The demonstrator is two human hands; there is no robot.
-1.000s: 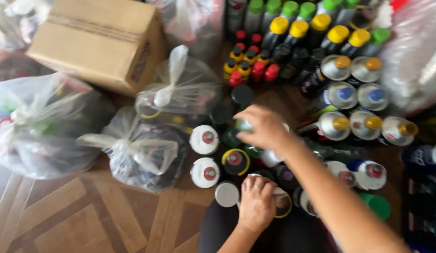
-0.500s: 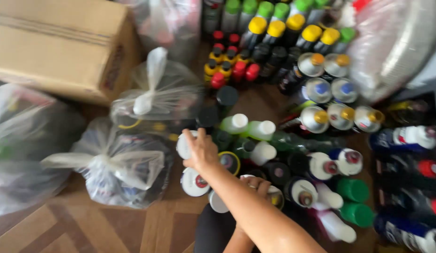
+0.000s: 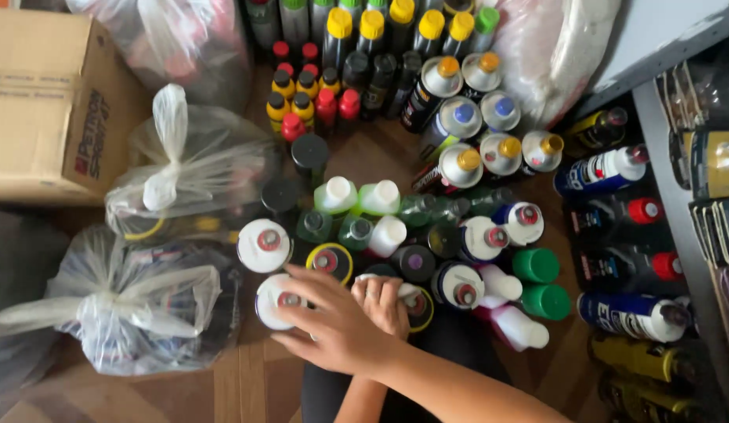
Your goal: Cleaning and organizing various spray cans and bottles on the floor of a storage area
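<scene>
The right hand (image 3: 333, 325), crossed over the left, lay flat with fingers spread, fingertips touching a white-capped can (image 3: 276, 301) at the cluster's near-left edge. The left hand (image 3: 386, 301), under it, curled around a white cap (image 3: 380, 280); how tightly, I could not tell. Cans crowded close all around. Tied plastic bags (image 3: 137, 305) sat just left, bare wood floor (image 3: 255, 384) below.

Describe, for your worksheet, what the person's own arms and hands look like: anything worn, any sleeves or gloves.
Both hands are bare, with no gloves. The forearms that show are uncovered too: no sleeves, watch or bracelet in view. One hand wears a thin ring on a finger. The other hand shows no ring or marking. The arms cross, so left and right cannot be told apart.
</scene>
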